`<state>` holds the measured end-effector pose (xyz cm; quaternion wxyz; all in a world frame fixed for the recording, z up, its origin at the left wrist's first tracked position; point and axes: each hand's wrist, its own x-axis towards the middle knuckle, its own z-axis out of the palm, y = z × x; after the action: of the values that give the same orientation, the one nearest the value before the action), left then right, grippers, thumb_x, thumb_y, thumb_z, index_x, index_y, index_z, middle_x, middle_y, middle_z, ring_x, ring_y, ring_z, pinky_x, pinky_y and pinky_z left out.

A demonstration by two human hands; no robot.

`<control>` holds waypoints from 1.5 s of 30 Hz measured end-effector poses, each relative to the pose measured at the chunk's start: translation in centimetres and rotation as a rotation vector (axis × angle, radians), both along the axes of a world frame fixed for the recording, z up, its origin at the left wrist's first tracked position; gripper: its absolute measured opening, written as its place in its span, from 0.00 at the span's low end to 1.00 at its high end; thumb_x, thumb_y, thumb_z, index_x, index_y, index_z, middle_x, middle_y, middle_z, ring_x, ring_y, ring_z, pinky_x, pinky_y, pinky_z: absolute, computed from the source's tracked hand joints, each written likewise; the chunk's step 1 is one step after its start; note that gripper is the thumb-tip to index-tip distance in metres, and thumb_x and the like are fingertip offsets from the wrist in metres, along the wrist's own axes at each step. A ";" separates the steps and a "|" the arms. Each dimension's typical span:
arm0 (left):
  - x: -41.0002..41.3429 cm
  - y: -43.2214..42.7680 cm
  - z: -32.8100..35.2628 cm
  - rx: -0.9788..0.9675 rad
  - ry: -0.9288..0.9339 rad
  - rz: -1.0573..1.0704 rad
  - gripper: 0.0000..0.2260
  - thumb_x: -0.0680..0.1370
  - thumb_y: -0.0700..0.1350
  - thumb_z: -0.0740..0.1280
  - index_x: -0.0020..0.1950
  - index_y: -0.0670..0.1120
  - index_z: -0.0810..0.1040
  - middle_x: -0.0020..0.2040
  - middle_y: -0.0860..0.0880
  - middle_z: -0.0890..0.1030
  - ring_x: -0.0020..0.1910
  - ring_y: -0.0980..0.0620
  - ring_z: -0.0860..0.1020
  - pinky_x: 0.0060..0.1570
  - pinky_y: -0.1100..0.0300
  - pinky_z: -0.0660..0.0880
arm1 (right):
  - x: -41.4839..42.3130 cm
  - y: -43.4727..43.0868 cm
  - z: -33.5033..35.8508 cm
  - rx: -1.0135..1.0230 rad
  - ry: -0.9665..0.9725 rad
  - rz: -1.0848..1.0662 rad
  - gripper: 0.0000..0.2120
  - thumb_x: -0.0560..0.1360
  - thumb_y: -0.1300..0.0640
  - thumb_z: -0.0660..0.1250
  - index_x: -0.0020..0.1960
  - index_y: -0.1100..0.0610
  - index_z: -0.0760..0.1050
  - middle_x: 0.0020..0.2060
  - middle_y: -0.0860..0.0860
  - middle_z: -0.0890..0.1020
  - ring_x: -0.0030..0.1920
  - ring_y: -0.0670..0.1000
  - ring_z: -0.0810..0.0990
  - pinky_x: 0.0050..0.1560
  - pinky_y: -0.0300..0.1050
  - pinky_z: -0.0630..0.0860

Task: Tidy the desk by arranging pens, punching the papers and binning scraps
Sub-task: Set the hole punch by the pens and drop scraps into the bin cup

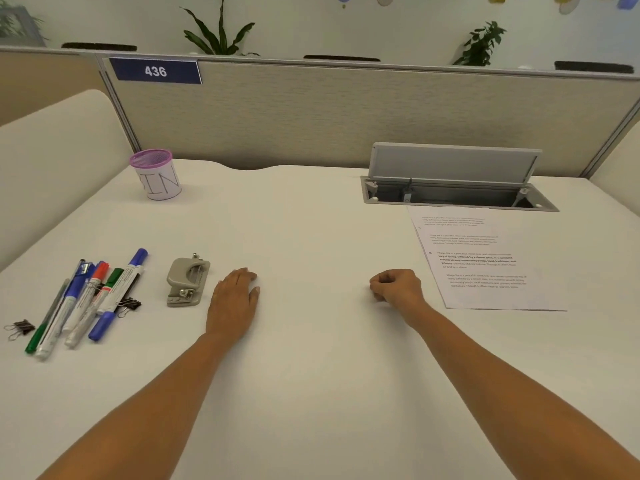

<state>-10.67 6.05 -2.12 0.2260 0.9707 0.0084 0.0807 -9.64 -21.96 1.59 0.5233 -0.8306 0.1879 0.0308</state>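
White office desk (311,220): left hand (235,299) flat and relaxed just beside the grey metal hole punch (187,280), right hand (394,285) clenched, seemingly empty, near the printed white paper sheets (485,265). Probably best to square the sheets' edges and seat them fully in the punch before pressing.

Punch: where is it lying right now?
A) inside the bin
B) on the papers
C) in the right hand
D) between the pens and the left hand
D: the punch lies between the pens and the left hand, far from the papers and the bin.
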 end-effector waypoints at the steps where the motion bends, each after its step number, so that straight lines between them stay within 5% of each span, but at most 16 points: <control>1: 0.2 0.0 0.2 -0.037 0.030 -0.001 0.15 0.80 0.41 0.58 0.65 0.40 0.71 0.69 0.44 0.69 0.70 0.47 0.65 0.70 0.54 0.58 | 0.1 0.5 0.1 0.002 0.004 0.027 0.11 0.68 0.66 0.68 0.30 0.53 0.77 0.26 0.49 0.79 0.25 0.44 0.76 0.28 0.30 0.72; 6: 1.2 -0.1 1.7 -0.201 0.090 0.035 0.13 0.79 0.40 0.60 0.62 0.39 0.72 0.66 0.42 0.71 0.66 0.44 0.69 0.63 0.55 0.65 | 1.4 3.7 0.7 0.042 0.000 0.136 0.11 0.68 0.67 0.68 0.31 0.55 0.77 0.28 0.49 0.79 0.27 0.45 0.76 0.30 0.33 0.75; 12: 2.9 2.3 3.6 -0.181 -0.015 0.018 0.11 0.79 0.40 0.59 0.60 0.40 0.74 0.64 0.44 0.73 0.63 0.46 0.72 0.59 0.56 0.66 | 3.1 8.5 1.7 0.040 -0.016 0.253 0.11 0.68 0.66 0.67 0.31 0.54 0.76 0.29 0.48 0.78 0.29 0.44 0.76 0.27 0.33 0.71; 27: 10.4 21.5 5.6 -0.142 -0.003 0.084 0.10 0.79 0.40 0.59 0.56 0.40 0.76 0.60 0.42 0.75 0.59 0.44 0.74 0.54 0.58 0.67 | 11.4 27.9 6.8 -0.037 -0.122 0.380 0.05 0.71 0.67 0.66 0.38 0.60 0.77 0.36 0.55 0.80 0.34 0.48 0.78 0.24 0.31 0.68; 37: 16.2 29.9 2.9 -0.174 0.036 0.099 0.12 0.80 0.40 0.59 0.61 0.39 0.73 0.64 0.42 0.73 0.63 0.44 0.72 0.61 0.56 0.67 | 20.1 39.1 11.1 -0.094 -0.238 0.386 0.09 0.70 0.67 0.67 0.33 0.58 0.74 0.37 0.55 0.80 0.37 0.50 0.80 0.18 0.26 0.64; 45: 17.7 32.3 -0.1 -0.096 -0.034 0.088 0.15 0.79 0.42 0.60 0.65 0.39 0.71 0.67 0.41 0.72 0.68 0.44 0.68 0.69 0.53 0.63 | 26.8 43.5 11.9 -0.220 -0.287 0.346 0.11 0.69 0.69 0.67 0.30 0.59 0.74 0.33 0.54 0.79 0.34 0.49 0.77 0.32 0.34 0.72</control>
<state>7.00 38.31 -2.24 0.2687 0.9559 0.0511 0.1066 17.18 21.52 13.47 0.4381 -0.8982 -0.0310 -0.0188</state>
